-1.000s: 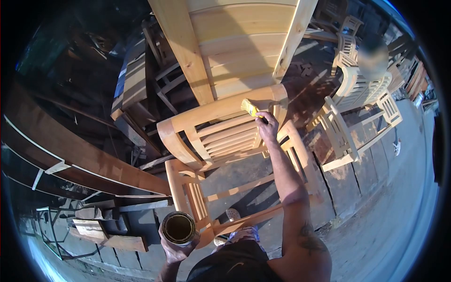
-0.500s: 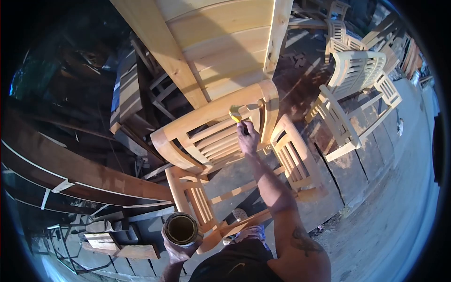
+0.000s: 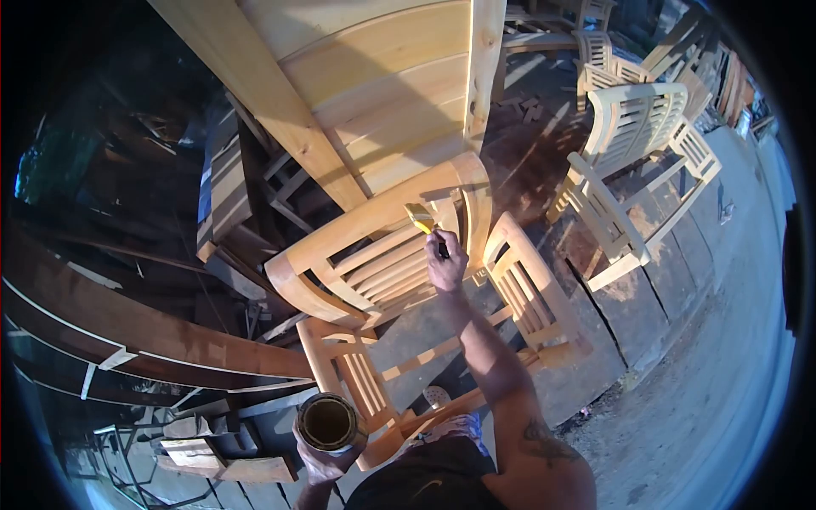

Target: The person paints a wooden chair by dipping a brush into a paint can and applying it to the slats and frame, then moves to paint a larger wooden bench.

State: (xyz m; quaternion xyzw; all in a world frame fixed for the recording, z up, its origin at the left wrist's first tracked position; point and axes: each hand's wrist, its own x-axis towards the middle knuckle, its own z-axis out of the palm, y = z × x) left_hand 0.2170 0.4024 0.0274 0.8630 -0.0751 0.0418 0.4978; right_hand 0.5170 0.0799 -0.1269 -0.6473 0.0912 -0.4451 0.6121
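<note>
My right hand (image 3: pixel 446 262) is closed round the handle of a paintbrush (image 3: pixel 420 218) with a yellow ferrule. Its bristles overlap the slatted backrest of a wooden chair frame (image 3: pixel 374 200), near the top rail. Low in the view, my left hand (image 3: pixel 323 459) grips an open can (image 3: pixel 328 422) with a stained rim and dark contents. The chair frame stands right in front of me, with a slatted arm side (image 3: pixel 529 285) on the right and another (image 3: pixel 357 370) on the left. No seat shows between them.
A large plank panel (image 3: pixel 382 85) rises behind the chair. Another slatted chair frame (image 3: pixel 637 144) stands to the right on the paving. Dark boards (image 3: pixel 170 331) and scrap planks (image 3: pixel 221 463) lie on the left, beside a wooden cabinet-like piece (image 3: pixel 225 187).
My right hand and the brush have shifted slightly left and down along the backrest, the bristles now pointing more to the left. The left hand still holds the can. The whole view has turned a little.
</note>
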